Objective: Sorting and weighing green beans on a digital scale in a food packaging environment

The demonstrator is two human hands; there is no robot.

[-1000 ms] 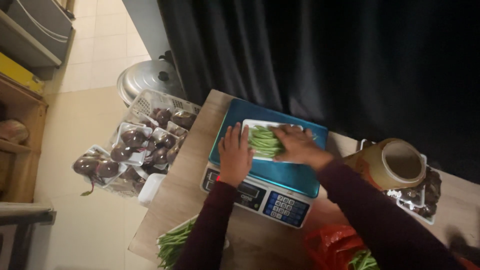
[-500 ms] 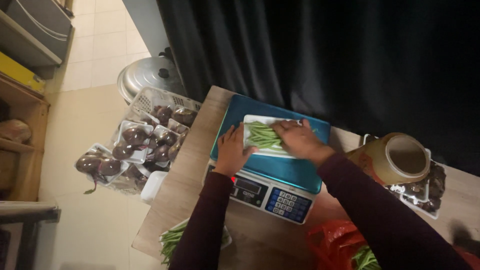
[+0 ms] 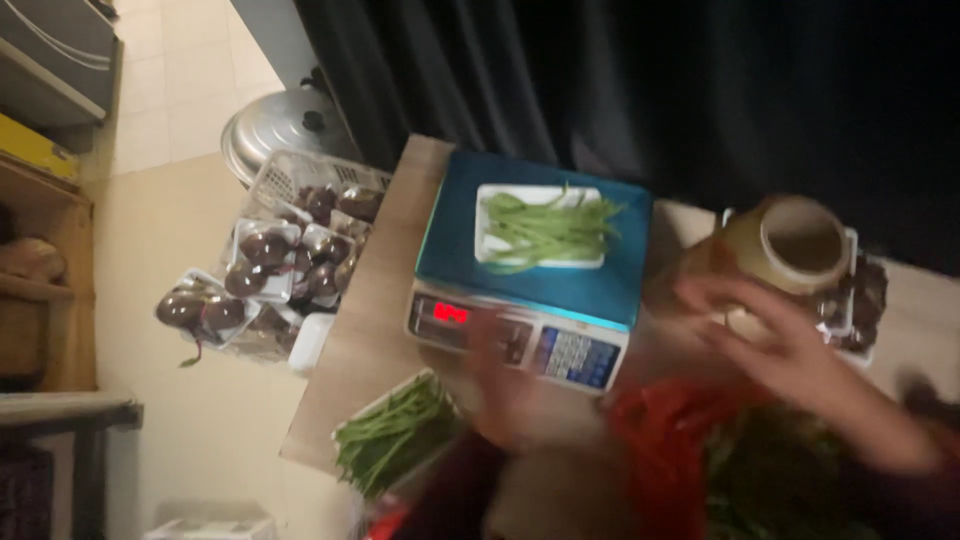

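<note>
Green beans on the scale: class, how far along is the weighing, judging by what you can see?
Done: a white tray of green beans sits alone on the blue scale, its display lit. In hand: nothing; the blurred left hand and right hand are off the tray. Left: another tray of beans waits at the table edge.

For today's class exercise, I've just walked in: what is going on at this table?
A person stands at a wooden table with a blue scale. A white tray of green beans sits alone on the scale, and no hand touches it. The blurred left hand is in front of the scale's keypad. The right hand is open beside a roll of tape. More green beans lie at the table's near edge.
</note>
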